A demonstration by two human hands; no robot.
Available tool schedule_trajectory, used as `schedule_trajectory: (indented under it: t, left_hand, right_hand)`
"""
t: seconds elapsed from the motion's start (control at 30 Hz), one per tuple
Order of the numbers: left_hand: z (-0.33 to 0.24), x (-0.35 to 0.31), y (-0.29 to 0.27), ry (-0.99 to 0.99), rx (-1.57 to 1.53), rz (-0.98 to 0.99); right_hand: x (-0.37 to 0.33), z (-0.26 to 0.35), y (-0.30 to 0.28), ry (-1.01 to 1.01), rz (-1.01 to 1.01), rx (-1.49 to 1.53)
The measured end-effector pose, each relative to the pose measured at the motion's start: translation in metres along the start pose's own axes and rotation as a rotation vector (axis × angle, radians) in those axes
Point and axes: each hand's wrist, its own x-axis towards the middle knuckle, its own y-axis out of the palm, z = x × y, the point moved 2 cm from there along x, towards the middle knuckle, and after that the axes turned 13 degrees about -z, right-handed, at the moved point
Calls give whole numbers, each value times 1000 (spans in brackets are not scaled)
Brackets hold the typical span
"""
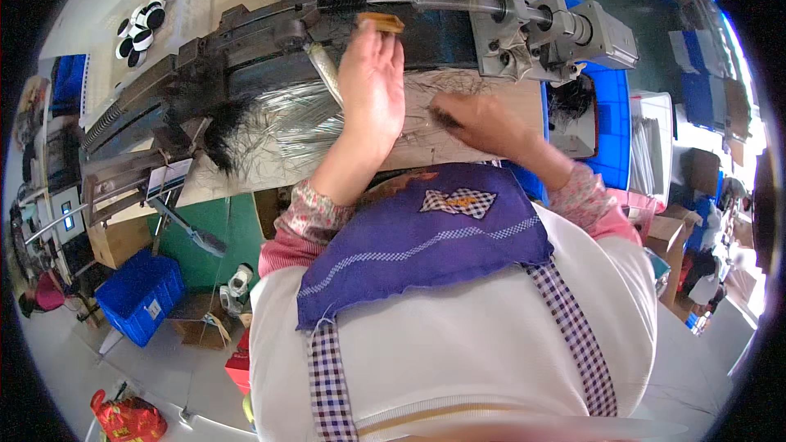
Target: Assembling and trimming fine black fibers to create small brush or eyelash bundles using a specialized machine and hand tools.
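- Yellow-brown block (387, 22) is seen at the top of the worktop (524, 100), by the fingertips of the left hand (374, 82). Its long side runs left to right.
- Just above it, a black brush (342, 5) is seen. It lies left to right too, in line with the machine (512, 12) on the right.
- The left fingers are kept straight and close together. Whether the block is pinched cannot be told.
- The right hand (483, 124) is blurred and bent over the worktop, with a dark tuft (444, 117) by its fingertips. Whether the tuft is gripped cannot be told.
- Thin wires (307, 119) are spread on the worktop, left of the hands.
- Thin grey rods (643, 147) are kept in a white bin (665, 131), beside a blue bin (614, 119).
- Black bristles (571, 98) are held in a pale tray (579, 146).
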Motion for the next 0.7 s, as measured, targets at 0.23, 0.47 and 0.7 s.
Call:
schedule_trajectory:
  t: [0.23, 0.47, 0.7]
  left_hand:
    - [-31, -70, -20, -244, 180, 389]
    - [-167, -103, -151, 1657, 2268, -1112]
    - [-285, -153, -286, 670, 1935, -1554]
  right_hand:
    - [-1, -15, 52, -243, -181, 135]
    - [3, -7, 22, -306, -187, 383]
    - [-9, -15, -26, -163, -416, 487]
